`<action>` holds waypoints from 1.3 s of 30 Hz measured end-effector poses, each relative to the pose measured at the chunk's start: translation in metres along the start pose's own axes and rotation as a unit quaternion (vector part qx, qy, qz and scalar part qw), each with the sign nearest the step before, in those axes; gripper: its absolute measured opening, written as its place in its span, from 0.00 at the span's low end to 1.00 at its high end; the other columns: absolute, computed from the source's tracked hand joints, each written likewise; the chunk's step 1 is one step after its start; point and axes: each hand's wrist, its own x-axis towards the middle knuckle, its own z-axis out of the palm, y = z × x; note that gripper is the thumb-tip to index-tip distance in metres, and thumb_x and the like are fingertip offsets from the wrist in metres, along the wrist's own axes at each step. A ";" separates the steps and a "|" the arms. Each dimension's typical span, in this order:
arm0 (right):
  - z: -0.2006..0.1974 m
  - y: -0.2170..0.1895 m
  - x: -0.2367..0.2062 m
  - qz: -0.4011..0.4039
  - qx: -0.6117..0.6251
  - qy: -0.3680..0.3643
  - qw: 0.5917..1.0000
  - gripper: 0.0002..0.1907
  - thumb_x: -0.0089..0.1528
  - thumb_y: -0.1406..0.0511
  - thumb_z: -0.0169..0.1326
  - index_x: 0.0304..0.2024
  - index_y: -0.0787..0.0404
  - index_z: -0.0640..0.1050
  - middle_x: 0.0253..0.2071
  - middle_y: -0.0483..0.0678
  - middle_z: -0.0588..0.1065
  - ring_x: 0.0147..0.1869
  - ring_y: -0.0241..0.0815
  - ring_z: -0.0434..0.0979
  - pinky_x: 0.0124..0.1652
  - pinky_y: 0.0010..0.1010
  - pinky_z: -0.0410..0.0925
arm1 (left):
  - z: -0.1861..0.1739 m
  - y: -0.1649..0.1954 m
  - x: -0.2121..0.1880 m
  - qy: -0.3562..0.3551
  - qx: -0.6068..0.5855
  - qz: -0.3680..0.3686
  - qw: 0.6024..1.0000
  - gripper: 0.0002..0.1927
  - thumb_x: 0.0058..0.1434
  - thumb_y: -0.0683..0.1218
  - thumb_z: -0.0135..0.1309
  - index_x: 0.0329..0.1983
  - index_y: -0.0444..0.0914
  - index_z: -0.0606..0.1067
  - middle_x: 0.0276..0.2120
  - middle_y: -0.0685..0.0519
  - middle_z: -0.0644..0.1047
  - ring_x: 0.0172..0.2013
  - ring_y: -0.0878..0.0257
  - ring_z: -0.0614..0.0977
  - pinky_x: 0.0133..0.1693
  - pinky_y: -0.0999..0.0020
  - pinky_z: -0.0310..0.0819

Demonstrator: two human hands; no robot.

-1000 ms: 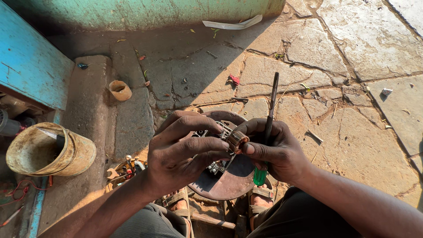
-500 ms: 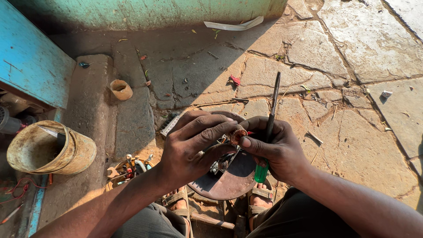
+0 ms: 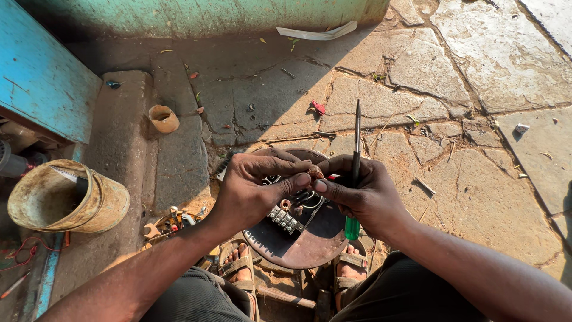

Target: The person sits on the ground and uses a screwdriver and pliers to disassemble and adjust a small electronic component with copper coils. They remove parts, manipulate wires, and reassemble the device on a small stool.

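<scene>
A round dark metal plate (image 3: 304, 241) with a terminal strip (image 3: 283, 219) and wires on it rests above my knees. My left hand (image 3: 253, 191) curls over the plate's upper left, its fingertips pinching a small ring-shaped wire end (image 3: 314, 175). My right hand (image 3: 363, 197) meets it at the same spot, thumb and forefinger on the small part. The right hand also grips a green-handled screwdriver (image 3: 355, 158), shaft pointing up and away from me.
A worn bucket (image 3: 62, 200) lies on its side at the left, by a blue panel (image 3: 42, 77). Small tools and bits (image 3: 173, 220) lie under my left forearm. A small clay cup (image 3: 164, 118) stands on the cracked stone paving (image 3: 476, 71). My sandalled feet (image 3: 238, 268) are below the plate.
My left hand has shifted its fingers on the plate and now pinches the small wire end together with my right fingertips. The screwdriver stays upright in my right hand.
</scene>
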 end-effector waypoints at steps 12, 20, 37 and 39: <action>0.001 0.002 0.011 0.019 -0.015 -0.006 1.000 0.16 0.56 0.64 0.65 0.44 0.66 0.81 0.25 0.42 0.77 0.21 0.28 0.67 0.19 0.21 0.57 | -0.012 -0.005 0.006 0.088 0.098 -0.043 0.990 0.09 0.62 0.44 0.63 0.42 0.35 0.85 0.35 0.50 0.85 0.35 0.67 0.85 0.37 0.73 0.80; -0.004 0.009 0.016 0.012 0.038 -0.019 0.999 0.15 0.58 0.66 0.64 0.43 0.69 0.80 0.24 0.44 0.75 0.21 0.29 0.68 0.19 0.22 0.58 | -0.022 -0.003 0.004 0.025 0.220 0.222 0.950 0.12 0.58 0.41 0.68 0.46 0.41 0.83 0.42 0.53 0.83 0.45 0.62 0.84 0.47 0.65 0.79; -0.007 0.009 0.015 0.041 0.044 -0.026 0.998 0.15 0.57 0.68 0.64 0.45 0.69 0.80 0.27 0.45 0.76 0.22 0.29 0.69 0.19 0.21 0.59 | -0.014 -0.013 0.008 -0.016 0.144 0.075 0.987 0.03 0.67 0.39 0.55 0.41 0.33 0.76 0.38 0.50 0.78 0.41 0.63 0.81 0.45 0.67 0.76; -0.007 0.009 0.015 0.030 0.043 -0.037 0.998 0.15 0.58 0.67 0.64 0.44 0.70 0.80 0.28 0.45 0.77 0.22 0.29 0.69 0.18 0.22 0.59 | -0.016 -0.017 0.010 0.005 0.152 0.057 0.987 0.03 0.68 0.39 0.55 0.42 0.34 0.76 0.37 0.51 0.78 0.40 0.63 0.81 0.44 0.67 0.76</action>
